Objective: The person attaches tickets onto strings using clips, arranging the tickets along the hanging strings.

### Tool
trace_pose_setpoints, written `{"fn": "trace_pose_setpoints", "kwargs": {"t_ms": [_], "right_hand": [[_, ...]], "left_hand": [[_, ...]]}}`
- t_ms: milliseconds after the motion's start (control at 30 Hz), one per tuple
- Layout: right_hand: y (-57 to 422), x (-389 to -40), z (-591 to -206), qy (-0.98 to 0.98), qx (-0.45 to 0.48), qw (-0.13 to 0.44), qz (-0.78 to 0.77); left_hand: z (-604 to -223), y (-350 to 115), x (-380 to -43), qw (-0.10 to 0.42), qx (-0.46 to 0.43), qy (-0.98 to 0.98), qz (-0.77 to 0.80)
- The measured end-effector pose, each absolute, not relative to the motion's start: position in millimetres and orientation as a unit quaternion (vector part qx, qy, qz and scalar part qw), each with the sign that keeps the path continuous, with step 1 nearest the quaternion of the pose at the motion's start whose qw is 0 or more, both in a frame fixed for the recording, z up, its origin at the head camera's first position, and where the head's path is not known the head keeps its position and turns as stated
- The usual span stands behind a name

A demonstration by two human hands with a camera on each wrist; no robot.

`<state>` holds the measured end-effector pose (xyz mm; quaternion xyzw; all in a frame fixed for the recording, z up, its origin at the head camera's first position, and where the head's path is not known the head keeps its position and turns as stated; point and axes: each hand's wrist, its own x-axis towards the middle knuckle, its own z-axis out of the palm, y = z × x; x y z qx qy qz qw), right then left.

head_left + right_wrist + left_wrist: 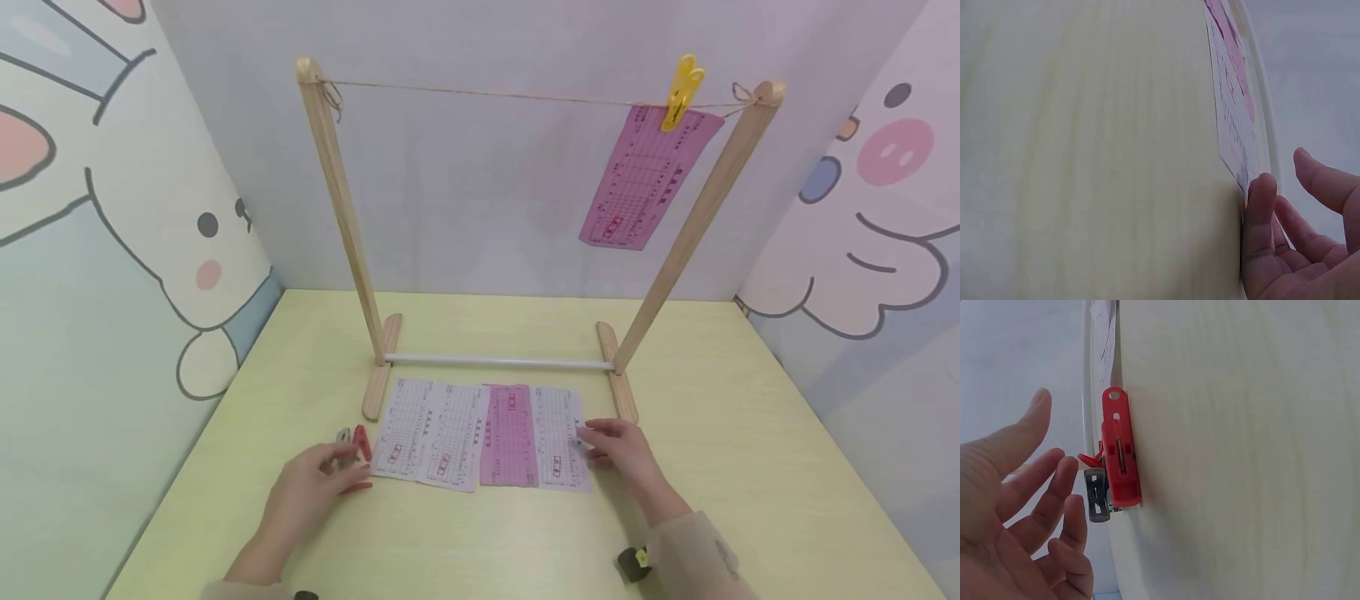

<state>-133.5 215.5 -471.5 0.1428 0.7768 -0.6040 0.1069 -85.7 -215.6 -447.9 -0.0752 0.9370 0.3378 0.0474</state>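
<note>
My left hand (309,490) hovers beside a small group of clothespins at the left of the paper slips, thumb and fingers apart and holding nothing. In the left wrist view a red clothespin (1121,450) and a grey clothespin (1097,495) lie close past the fingertips. My right hand (628,457) is at the right edge of the rightmost white printed slip (557,429), its fingertips right at the paper and its thumb held away. Left of that slip lie a pink slip (512,442) and two more white slips (453,437), side by side on the table.
A wooden frame stands behind the slips, with a left post (341,200), a right post (701,225) and a white bottom bar (498,362). From its string (480,92) hangs another pink slip (648,179), clipped by a yellow clothespin (681,93). Walls surround the table (465,550).
</note>
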Motion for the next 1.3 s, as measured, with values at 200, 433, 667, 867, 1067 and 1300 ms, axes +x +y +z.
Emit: {"fn": "trace_pose_setpoints", "kwargs": {"t_ms": [200,433,667,867,1067,1300], "right_hand": [[216,-140,-474,0.795,0.144,0.119,-0.578],[215,-145,-478,0.825,0.147,0.115,-0.534],[213,-148,-474,0.845,0.148,0.119,-0.500],[213,-150,-472,0.848,0.153,0.121,-0.492],[215,-152,-475,0.848,0.158,0.126,-0.489],[216,-153,-478,0.847,0.156,0.135,-0.490]], "left_hand": [[-450,-217,-83,0.060,-0.066,0.943,0.320],[-452,-217,-83,0.073,-0.067,0.945,0.313],[-454,-217,-82,0.085,-0.075,0.942,0.316],[-455,-217,-81,0.086,-0.070,0.944,0.311],[-457,-217,-80,0.081,-0.052,0.952,0.290],[-458,-216,-79,0.071,-0.037,0.959,0.271]]}}
